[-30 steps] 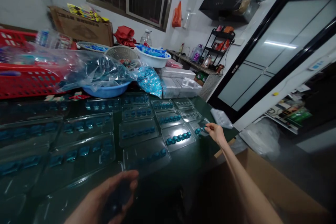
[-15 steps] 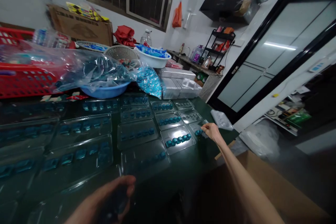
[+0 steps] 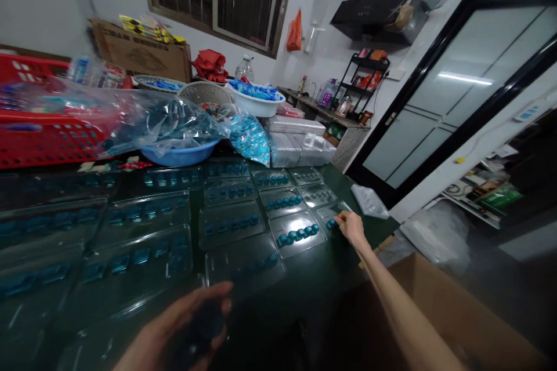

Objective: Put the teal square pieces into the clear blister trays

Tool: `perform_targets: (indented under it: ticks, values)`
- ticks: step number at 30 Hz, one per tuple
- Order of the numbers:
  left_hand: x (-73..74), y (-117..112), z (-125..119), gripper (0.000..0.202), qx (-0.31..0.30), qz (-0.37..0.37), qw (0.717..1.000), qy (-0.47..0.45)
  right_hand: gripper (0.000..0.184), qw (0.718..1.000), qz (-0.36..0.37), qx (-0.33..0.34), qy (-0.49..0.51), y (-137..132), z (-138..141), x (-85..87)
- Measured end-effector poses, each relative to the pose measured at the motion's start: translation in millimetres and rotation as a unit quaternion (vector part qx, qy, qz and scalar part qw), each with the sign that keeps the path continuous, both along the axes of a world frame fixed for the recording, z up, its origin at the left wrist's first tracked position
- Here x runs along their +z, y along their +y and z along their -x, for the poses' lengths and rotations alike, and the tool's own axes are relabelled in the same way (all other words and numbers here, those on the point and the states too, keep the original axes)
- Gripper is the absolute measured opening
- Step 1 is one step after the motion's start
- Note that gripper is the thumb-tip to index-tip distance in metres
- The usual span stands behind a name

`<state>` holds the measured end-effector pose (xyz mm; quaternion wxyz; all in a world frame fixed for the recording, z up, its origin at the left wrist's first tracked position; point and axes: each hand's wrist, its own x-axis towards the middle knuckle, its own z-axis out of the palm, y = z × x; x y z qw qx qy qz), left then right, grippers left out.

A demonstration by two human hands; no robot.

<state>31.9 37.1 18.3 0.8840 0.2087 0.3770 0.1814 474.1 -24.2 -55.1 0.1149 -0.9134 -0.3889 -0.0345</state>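
Observation:
My right hand (image 3: 351, 228) reaches over a clear plastic tray (image 3: 337, 208) near the right end of the table. Its thumb and fingertips are pinched together beside a small teal block (image 3: 331, 224) in that tray; what they pinch, if anything, is hidden. Low in front, my left hand (image 3: 185, 322) curls around dark blue, glossy pieces (image 3: 202, 324), too dark to make out singly. To the left of my right hand, another clear tray (image 3: 285, 250) carries a row of teal blocks (image 3: 298, 234). More trays with similar rows cover the table.
Along the back stand a red basket (image 3: 52, 136), a blue basin (image 3: 183, 153), a teal patterned bag (image 3: 250, 139), a white basin (image 3: 256, 105) and stacked clear trays (image 3: 291, 151). A folded clear plastic piece (image 3: 369, 202) lies at the right edge. Below it is a cardboard box (image 3: 452, 313).
The view has shifted slightly. My right hand stays over the same tray, its fingertips a little closer to the teal block. My left hand keeps its cupped hold.

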Motion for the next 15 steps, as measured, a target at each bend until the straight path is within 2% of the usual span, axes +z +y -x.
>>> perform_targets:
  ticks: [3, 6, 9, 10, 12, 13, 15]
  values:
    - [6.8, -0.5, -4.1, 0.042, 0.014, 0.012, 1.0, -0.018, 0.026, 1.0, -0.021, 0.017, -0.012, -7.3, 9.2, 3.6]
    - [8.2, 0.2, -6.4, 0.042, 0.015, -0.008, 0.997, -0.075, 0.022, 0.998, -0.047, 0.029, -0.019, -12.5, 12.8, 15.9]
    - [2.7, -0.2, -3.4, 0.042, 0.024, -0.04, 0.995, -0.086, 0.044, 0.993, -0.103, 0.032, -0.038, -12.7, 37.7, 35.2]
    - [0.6, -1.1, -2.2, 0.042, 0.027, -0.048, 0.995, -0.083, 0.046, 0.99, -0.125, 0.048, -0.039, -13.1, 56.8, 43.1]
    - [-2.6, -3.2, -1.3, 0.044, 0.029, -0.058, 0.995, -0.076, 0.037, 0.979, -0.161, 0.123, -0.019, -15.2, 111.0, 60.0]
    - [-3.5, -4.1, -1.8, 0.044, 0.028, -0.059, 0.995, -0.074, 0.032, 0.957, -0.188, 0.218, 0.033, -16.6, 143.4, 68.5]
    - [-3.7, -5.2, -4.2, 0.043, 0.026, -0.055, 0.996, -0.072, 0.026, 0.903, -0.171, 0.374, 0.125, -18.5, 207.5, 83.8]
